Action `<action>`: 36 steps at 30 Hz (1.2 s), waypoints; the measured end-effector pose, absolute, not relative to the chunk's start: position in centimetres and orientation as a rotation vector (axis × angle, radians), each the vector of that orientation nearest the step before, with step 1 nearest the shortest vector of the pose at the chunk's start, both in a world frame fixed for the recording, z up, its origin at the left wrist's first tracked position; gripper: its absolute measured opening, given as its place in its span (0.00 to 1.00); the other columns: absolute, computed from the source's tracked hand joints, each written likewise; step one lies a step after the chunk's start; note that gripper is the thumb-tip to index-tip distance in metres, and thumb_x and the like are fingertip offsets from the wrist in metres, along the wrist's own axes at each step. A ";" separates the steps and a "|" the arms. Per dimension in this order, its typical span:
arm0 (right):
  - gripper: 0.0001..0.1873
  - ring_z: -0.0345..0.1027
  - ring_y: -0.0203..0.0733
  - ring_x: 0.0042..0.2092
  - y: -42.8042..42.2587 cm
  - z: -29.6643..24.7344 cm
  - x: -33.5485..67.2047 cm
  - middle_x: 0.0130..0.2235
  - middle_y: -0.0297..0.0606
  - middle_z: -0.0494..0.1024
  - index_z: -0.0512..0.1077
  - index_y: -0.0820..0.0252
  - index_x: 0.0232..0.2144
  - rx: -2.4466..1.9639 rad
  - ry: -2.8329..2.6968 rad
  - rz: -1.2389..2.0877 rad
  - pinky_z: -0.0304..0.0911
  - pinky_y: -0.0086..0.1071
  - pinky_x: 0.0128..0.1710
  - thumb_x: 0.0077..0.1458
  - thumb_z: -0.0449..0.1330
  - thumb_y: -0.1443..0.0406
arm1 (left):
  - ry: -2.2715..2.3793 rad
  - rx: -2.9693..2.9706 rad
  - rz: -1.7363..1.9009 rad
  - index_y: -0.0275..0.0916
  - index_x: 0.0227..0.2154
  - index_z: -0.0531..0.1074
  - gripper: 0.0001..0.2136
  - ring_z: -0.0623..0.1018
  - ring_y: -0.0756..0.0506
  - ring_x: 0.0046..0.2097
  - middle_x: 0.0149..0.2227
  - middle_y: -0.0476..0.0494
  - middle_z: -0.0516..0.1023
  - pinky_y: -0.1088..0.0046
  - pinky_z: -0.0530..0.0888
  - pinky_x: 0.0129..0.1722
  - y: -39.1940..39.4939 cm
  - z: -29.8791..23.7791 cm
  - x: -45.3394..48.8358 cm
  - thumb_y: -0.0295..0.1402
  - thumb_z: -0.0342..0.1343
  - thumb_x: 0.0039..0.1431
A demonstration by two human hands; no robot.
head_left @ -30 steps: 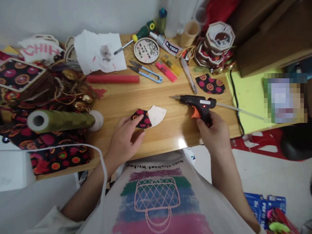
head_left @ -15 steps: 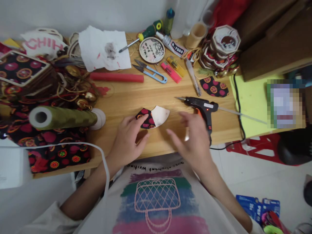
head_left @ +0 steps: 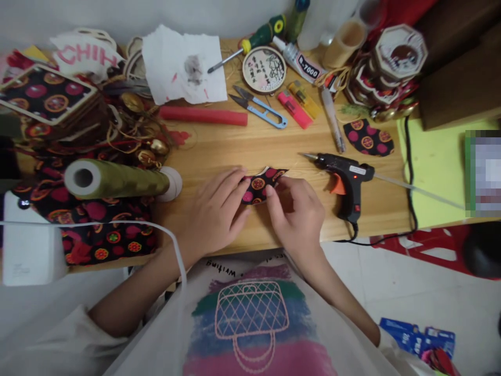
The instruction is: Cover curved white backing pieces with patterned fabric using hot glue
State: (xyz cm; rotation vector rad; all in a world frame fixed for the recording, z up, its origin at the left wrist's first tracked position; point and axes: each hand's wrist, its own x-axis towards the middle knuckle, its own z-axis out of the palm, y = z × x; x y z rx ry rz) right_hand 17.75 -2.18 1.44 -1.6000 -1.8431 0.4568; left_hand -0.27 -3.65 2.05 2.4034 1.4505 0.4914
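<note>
A small fabric-covered piece [head_left: 261, 186], black with pink and orange circles, lies on the wooden table [head_left: 254, 149] near its front edge. My left hand [head_left: 216, 210] presses its left side with the fingers laid over it. My right hand [head_left: 294, 213] pinches its right side with bent fingers. A black hot glue gun [head_left: 344, 176] with an orange trigger stands on the table just right of my right hand, its nozzle pointing left and a red light lit.
Blue snips [head_left: 260, 107], a red stick [head_left: 202, 115], pink and yellow lighters [head_left: 298, 100], a glue tube [head_left: 301, 61], a screwdriver [head_left: 254, 40] and stained paper [head_left: 183, 65] lie at the back. A green roll [head_left: 115, 180] and patterned cloth [head_left: 90, 230] crowd the left. Another fabric piece [head_left: 368, 138] lies right.
My right hand let go of the glue gun, moved left and took hold of the piece. The white card face is now covered by the patterned fabric.
</note>
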 end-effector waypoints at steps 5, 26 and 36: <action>0.13 0.69 0.39 0.30 -2.3 1.2 17.7 0.29 0.36 0.77 0.72 0.59 0.32 -1.673 -1.736 0.411 0.65 0.34 0.34 0.59 0.59 0.55 | 1.386 2.525 0.257 0.28 0.63 0.59 0.30 0.64 0.31 0.65 0.63 0.26 0.67 0.50 0.64 0.62 -3.5 1.5 -0.2 0.42 0.54 0.64; 0.02 0.71 0.31 0.28 -3.1 -0.8 17.8 0.33 0.30 0.80 0.71 0.56 0.37 -1.596 -1.485 0.609 0.70 0.27 0.29 0.60 0.60 0.65 | 1.348 2.549 0.085 0.28 0.66 0.55 0.41 0.59 0.28 0.68 0.67 0.23 0.58 0.50 0.58 0.64 -4.2 1.8 0.4 0.52 0.57 0.58; 0.03 0.73 0.31 0.29 -3.1 -1.0 17.9 0.33 0.29 0.80 0.71 0.55 0.37 -1.573 -1.484 0.602 0.71 0.27 0.30 0.59 0.60 0.67 | 1.292 2.561 0.092 0.30 0.65 0.57 0.40 0.57 0.27 0.69 0.67 0.20 0.56 0.48 0.59 0.64 -4.2 2.1 0.2 0.53 0.57 0.59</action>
